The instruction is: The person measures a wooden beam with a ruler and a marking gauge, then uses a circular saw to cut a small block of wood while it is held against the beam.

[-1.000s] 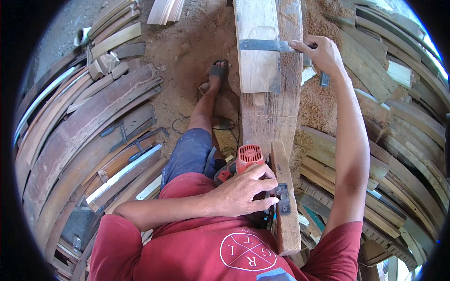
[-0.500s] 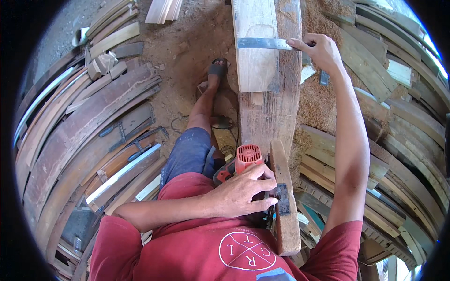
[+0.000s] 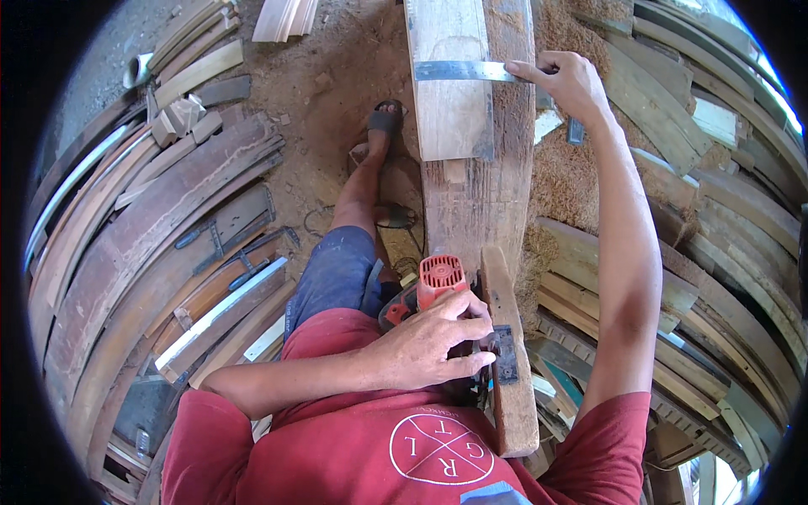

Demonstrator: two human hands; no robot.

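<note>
Over the pale board (image 3: 453, 118) extends a metal strip (image 3: 459, 71).

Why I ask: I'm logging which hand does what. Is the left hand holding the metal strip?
No, the right hand grips the metal strip by its end.

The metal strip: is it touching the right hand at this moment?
Touching. The head view shows the right hand holding the metal strip at its right end, thumb on top.

White lettered circle (image 3: 442, 449), on red shirt (image 3: 328, 442); pale lettering (image 3: 291, 313), on blue shorts (image 3: 337, 269)
</note>
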